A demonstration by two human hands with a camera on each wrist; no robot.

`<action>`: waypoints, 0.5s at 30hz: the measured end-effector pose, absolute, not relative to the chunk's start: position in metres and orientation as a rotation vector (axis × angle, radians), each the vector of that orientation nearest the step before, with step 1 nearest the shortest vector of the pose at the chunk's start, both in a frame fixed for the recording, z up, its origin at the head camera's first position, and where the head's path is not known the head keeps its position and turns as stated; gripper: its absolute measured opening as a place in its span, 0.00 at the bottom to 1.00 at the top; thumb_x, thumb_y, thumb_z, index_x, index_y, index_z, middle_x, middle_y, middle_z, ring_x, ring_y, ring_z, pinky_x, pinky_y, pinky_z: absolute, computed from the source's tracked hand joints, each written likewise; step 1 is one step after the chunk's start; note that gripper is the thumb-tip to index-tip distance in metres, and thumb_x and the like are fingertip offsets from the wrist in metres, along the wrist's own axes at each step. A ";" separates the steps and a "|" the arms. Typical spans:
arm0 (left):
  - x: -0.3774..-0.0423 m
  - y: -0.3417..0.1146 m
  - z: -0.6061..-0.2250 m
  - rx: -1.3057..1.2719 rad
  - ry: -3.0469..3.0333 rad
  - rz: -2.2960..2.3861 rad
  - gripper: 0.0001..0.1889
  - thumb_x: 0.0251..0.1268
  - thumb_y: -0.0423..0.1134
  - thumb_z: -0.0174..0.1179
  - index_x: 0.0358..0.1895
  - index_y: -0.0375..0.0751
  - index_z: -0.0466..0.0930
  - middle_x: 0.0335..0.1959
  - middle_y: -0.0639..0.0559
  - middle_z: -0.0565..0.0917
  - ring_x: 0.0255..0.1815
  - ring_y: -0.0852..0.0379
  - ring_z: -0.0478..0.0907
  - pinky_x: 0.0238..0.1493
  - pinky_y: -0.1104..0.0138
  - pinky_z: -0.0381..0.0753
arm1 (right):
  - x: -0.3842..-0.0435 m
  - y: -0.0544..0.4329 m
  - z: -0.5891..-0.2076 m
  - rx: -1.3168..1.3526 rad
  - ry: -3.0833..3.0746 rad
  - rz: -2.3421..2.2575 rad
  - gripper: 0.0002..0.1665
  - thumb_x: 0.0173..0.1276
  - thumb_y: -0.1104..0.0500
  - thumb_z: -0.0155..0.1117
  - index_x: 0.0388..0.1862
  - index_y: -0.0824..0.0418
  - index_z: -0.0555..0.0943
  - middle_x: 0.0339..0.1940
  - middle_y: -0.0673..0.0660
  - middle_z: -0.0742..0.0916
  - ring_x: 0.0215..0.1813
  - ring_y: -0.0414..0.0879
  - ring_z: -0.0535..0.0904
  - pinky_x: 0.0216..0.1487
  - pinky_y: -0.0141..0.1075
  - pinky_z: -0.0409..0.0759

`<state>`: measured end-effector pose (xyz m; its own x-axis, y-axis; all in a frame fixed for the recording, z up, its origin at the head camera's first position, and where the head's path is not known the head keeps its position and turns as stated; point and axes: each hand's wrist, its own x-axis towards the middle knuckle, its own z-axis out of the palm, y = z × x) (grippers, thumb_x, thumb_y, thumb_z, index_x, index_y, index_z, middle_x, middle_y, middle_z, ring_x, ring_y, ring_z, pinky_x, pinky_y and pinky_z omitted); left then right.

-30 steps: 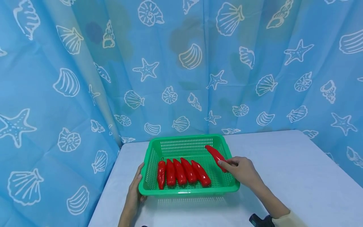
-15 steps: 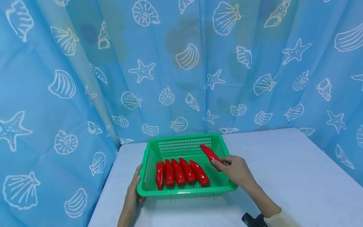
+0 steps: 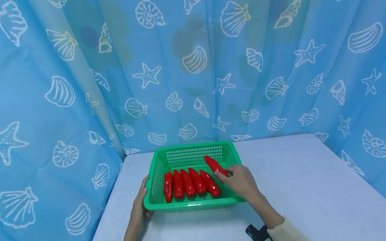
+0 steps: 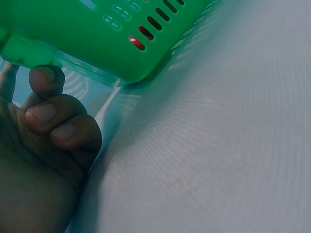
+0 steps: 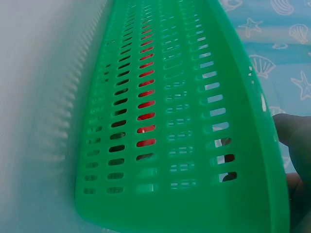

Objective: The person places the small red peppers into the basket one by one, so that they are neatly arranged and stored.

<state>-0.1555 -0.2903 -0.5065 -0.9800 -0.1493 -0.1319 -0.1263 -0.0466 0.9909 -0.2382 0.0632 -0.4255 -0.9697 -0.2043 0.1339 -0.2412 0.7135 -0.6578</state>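
Note:
Several glossy red chili peppers lie side by side in a green plastic basket in the head view. My right hand reaches over the basket's right rim and pinches another red pepper by its near end. This pepper slants, its tip toward the back left, to the right of the row. At the basket's left side, my left hand grips the rim. The left wrist view shows its curled fingers at the rim's underside. In the right wrist view the basket wall hides the held pepper's end.
The basket stands on a white-covered table. Behind and to the left hangs a blue curtain with white shell and starfish prints. A black device sits at the right wrist beside a pale sleeve.
My right hand has carried the held pepper leftward, closer to the row. The left hand stays at the basket's left rim. The head view has shifted slightly.

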 end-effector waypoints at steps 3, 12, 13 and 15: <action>-0.155 -0.289 -0.505 0.321 -2.153 -2.253 0.32 0.76 0.67 0.37 0.79 0.70 0.50 0.40 0.38 0.83 0.13 0.57 0.63 0.15 0.69 0.65 | -0.238 0.061 -0.426 0.354 -2.879 1.046 0.19 0.58 0.40 0.76 0.27 0.54 0.86 0.17 0.50 0.76 0.24 0.45 0.71 0.21 0.33 0.68; -0.155 -0.289 -0.504 0.325 -2.156 -2.246 0.31 0.76 0.68 0.37 0.78 0.71 0.51 0.32 0.41 0.80 0.13 0.56 0.63 0.15 0.68 0.65 | -0.240 0.054 -0.428 0.383 -2.896 0.862 0.23 0.56 0.42 0.77 0.17 0.53 0.77 0.12 0.50 0.73 0.20 0.45 0.70 0.21 0.34 0.69; -0.155 -0.289 -0.504 0.319 -2.160 -2.246 0.31 0.76 0.67 0.37 0.78 0.71 0.51 0.32 0.40 0.80 0.12 0.56 0.63 0.14 0.68 0.64 | -0.241 0.052 -0.430 0.387 -2.892 0.829 0.24 0.56 0.43 0.78 0.16 0.53 0.76 0.12 0.49 0.73 0.20 0.45 0.70 0.22 0.34 0.69; -0.155 -0.292 -0.504 0.316 -2.164 -2.242 0.30 0.76 0.67 0.37 0.78 0.72 0.51 0.37 0.38 0.82 0.12 0.56 0.63 0.14 0.68 0.64 | -0.242 0.048 -0.434 0.403 -2.881 0.743 0.26 0.55 0.43 0.78 0.14 0.54 0.73 0.11 0.49 0.72 0.20 0.45 0.70 0.22 0.34 0.69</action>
<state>-0.1550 -0.2920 -0.5044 -0.9796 -0.1464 -0.1376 -0.1324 -0.0449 0.9902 -0.2423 0.0483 -0.4337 -0.9546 -0.2217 0.1991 -0.2904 0.8423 -0.4542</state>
